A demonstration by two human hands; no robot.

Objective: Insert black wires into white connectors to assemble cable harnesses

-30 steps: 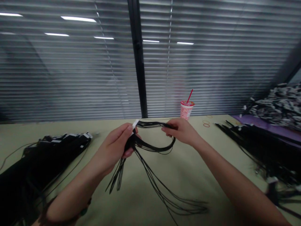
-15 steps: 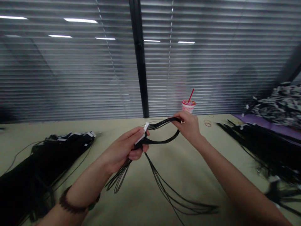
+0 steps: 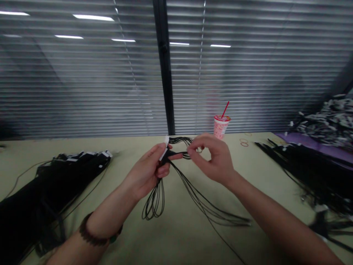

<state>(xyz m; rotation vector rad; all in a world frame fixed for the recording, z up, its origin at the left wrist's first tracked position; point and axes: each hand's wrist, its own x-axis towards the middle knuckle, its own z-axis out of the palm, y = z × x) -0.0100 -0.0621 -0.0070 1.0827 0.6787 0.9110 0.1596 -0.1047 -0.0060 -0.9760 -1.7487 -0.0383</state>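
Observation:
In the middle of the head view my left hand (image 3: 149, 165) is closed around a bundle of thin black cables (image 3: 190, 184). A white strip (image 3: 163, 154), perhaps a connector or label, shows beside its thumb. Some cables hang below the hand in loops, and others trail down to the right with their ends over the table. My right hand (image 3: 215, 158) pinches the small cable loop on the right side of the bundle between thumb and forefinger. The exact contact at its fingertips is blurred.
A pale table (image 3: 132, 232) stretches to window blinds (image 3: 110, 92). Black cable piles lie at left (image 3: 66, 187) and right (image 3: 309, 173). A pink cup (image 3: 220, 127) with a red straw and some rubber bands (image 3: 244, 142) stand and lie near the back. White-tipped cables (image 3: 328, 119) are heaped far right.
My right hand has moved left and slightly down, closer to my left hand. The wide cable loop between the hands is now smaller and looser. The hanging cables have swung.

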